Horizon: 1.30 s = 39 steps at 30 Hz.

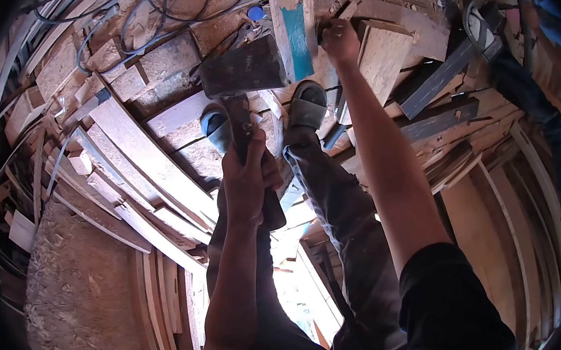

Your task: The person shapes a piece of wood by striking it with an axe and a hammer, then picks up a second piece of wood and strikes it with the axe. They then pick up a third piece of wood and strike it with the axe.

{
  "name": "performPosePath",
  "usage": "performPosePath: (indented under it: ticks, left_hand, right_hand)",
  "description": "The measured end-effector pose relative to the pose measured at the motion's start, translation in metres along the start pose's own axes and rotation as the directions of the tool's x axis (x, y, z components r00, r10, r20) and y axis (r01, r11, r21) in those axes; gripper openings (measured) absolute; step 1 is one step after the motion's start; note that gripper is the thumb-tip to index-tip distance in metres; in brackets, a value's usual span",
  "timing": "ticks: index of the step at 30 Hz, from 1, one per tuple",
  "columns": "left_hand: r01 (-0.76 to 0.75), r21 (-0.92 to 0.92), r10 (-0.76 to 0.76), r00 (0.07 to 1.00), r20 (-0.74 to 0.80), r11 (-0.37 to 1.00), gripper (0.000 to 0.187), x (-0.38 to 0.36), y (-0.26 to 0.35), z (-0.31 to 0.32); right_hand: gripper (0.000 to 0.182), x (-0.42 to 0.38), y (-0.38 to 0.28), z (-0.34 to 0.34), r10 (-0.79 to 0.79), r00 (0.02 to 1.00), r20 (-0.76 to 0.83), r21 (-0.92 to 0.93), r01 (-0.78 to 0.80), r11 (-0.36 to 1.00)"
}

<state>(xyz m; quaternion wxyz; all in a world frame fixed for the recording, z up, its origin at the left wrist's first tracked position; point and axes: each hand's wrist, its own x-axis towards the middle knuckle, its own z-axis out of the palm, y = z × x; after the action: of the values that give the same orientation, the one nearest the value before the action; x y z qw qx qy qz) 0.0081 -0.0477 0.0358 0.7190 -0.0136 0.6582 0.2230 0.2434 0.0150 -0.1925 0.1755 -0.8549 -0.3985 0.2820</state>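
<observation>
My left hand (248, 175) is wrapped round the dark handle of a broad, flat-bladed tool (242, 67), whose wide dark head points away from me above my left foot. Beside the head lies a wood piece with a green painted stripe (295, 37). My right hand (340, 40) is farther out, to the right of that piece, with its fingers closed near a small dark item and a thin wood scrap (348, 10). What it holds is too small to make out. A thick light wood block (384, 57) is just right of my right hand.
Long planks (150, 154) lie at the left, with black cable (167, 10) behind them. A blue round cap (255, 13) is at the top. Dark boards (437, 79) and stacked timber (489, 242) stand at the right. Another person's leg (533, 93) shows at the far right.
</observation>
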Motion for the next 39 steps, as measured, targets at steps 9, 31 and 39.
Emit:
performPosePath:
  ticks: [9, 31, 39]
  left_hand:
    - [-0.278, 0.306, 0.290, 0.957, 0.005, 0.911, 0.035, 0.008, -0.013, 0.011]
    - [-0.610, 0.666, 0.459, 0.782, 0.421, 0.429, 0.026, 0.010, -0.044, 0.009]
    - [-0.594, 0.500, 0.463, 0.805, 0.372, 0.630, 0.021, 0.016, -0.032, -0.001]
  right_hand:
    - [0.027, -0.213, -0.096, -0.105, -0.012, 0.437, 0.899, 0.377, -0.761, 0.528]
    - [0.040, -0.072, -0.194, -0.239, -0.435, 0.881, -0.188, 0.803, 0.393, 0.448]
    - [0.022, -0.091, -0.051, -0.057, -0.030, 0.946, 0.322, 0.310, -0.076, 0.948]
